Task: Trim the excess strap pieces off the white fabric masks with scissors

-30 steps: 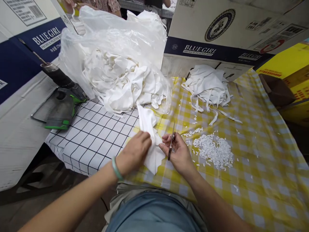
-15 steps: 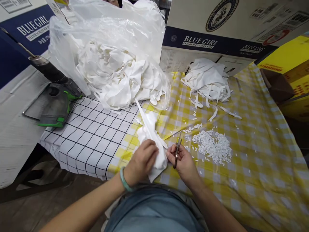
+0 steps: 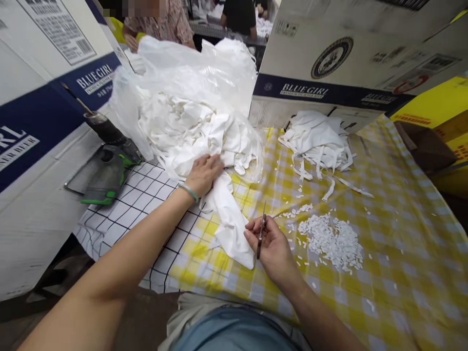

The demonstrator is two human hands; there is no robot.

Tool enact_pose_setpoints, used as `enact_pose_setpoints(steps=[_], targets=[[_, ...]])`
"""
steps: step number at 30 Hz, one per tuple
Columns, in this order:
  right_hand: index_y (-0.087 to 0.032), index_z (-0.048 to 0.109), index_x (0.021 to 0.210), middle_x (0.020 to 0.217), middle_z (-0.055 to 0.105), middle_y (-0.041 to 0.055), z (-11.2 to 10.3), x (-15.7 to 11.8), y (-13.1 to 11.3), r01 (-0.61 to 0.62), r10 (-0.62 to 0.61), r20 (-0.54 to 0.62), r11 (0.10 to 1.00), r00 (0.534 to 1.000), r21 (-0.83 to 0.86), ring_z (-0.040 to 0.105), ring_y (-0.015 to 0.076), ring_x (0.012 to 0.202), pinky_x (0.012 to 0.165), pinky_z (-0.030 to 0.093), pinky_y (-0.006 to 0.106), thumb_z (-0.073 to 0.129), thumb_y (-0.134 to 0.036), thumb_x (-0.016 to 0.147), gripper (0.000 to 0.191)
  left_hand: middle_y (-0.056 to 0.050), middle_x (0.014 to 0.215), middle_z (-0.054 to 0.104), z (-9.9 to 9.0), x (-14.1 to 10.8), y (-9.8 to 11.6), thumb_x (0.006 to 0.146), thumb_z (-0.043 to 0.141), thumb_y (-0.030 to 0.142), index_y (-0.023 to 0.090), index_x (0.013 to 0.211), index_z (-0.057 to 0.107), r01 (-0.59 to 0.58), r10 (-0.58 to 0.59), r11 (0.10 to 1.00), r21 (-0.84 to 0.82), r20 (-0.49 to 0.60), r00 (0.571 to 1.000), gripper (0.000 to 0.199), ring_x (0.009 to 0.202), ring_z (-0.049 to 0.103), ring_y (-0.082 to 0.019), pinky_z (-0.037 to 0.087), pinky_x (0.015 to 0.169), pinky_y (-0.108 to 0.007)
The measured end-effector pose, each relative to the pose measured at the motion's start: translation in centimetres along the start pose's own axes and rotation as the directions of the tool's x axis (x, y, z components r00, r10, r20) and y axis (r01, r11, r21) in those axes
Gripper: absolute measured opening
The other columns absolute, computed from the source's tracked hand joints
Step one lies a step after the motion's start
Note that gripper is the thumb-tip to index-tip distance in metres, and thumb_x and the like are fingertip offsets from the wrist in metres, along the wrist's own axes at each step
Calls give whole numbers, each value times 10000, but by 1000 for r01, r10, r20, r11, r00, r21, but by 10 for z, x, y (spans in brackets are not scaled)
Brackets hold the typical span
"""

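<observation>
My left hand (image 3: 205, 173), a pale green bangle on its wrist, lies with fingers stretched out on the near edge of a heap of white cloth pieces (image 3: 175, 126). The heap spills from a clear plastic bag (image 3: 175, 61). My right hand (image 3: 272, 246) is closed around small scissors (image 3: 262, 234), whose tips point away from me. Between the hands, a white cloth piece (image 3: 232, 229) stretches from the heap toward me, its near end beside my right fingertips. Whether those fingertips touch it I cannot tell.
Small white clippings (image 3: 332, 241) lie right of my right hand. Behind them sits a stack of white cloth pieces with straps (image 3: 316, 139), before a large carton (image 3: 292, 92). A power drill (image 3: 109, 151) lies at left by another carton (image 3: 73, 83). People (image 3: 161, 24) are beyond.
My left hand has moved forward from the near cloth to the heap. The cloth piece lies more stretched out. My right hand still holds the scissors, and the view has tilted up.
</observation>
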State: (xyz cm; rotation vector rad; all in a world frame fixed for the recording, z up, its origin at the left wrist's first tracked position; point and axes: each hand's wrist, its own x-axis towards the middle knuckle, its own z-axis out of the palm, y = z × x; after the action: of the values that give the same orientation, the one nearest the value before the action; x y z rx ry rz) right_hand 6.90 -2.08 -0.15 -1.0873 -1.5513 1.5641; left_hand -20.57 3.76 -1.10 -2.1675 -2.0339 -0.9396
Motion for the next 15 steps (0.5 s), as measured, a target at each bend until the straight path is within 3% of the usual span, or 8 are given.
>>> enact_pose_setpoints(steps=[2,4,6,8,10,12,15], targets=[[-231,496,822,904,648,34,3,2,-1,0,1,3,1000,1000,-27,616,174,883,814,496,314,705,-386,832,260,-133,994,646,2,17,3,843,537,106,167,796,651,-72,72,997,-5,41,997,138,1059,553,-292,442,994,-503],[-233,487,834,920,638,31,3,5,0,-15,15,-30,1000,999,-7,611,171,883,819,494,312,706,-390,830,270,-108,854,613,4,11,22,920,490,182,164,747,601,-110,111,994,-22,51,993,207,864,578,-234,511,852,-410],[-235,474,845,938,624,25,2,7,1,-29,33,-59,997,998,66,607,159,856,808,499,306,721,-395,813,296,-80,805,574,4,-17,54,983,394,219,168,765,561,-118,120,992,-54,45,992,280,683,535,-179,506,652,-310],[-234,464,843,960,615,18,-2,6,-1,-50,56,-35,986,998,160,602,147,830,805,506,301,744,-390,783,325,-57,797,553,5,-53,94,1012,322,216,178,810,538,-116,120,988,-102,43,992,298,621,511,-151,465,559,-254],[-230,475,846,980,618,18,-8,3,-3,-88,83,33,972,996,219,600,142,821,798,507,293,740,-374,778,309,-54,815,564,5,-85,134,1018,297,199,178,879,539,-126,139,976,-179,59,989,279,647,542,-142,473,573,-236],[-228,491,850,971,626,15,-18,-2,-5,-131,114,85,963,990,235,602,146,822,776,502,282,719,-353,790,267,-76,858,588,7,-104,165,1013,309,203,176,899,543,-65,109,932,-356,105,989,262,715,575,-152,496,632,-250],[-228,489,834,979,632,19,-33,-11,0,-160,155,42,964,987,214,616,163,850,786,501,297,725,-336,777,266,-85,861,597,11,-110,179,988,374,262,183,813,536,154,-8,806,-572,248,969,251,789,580,-180,509,717,-300]])
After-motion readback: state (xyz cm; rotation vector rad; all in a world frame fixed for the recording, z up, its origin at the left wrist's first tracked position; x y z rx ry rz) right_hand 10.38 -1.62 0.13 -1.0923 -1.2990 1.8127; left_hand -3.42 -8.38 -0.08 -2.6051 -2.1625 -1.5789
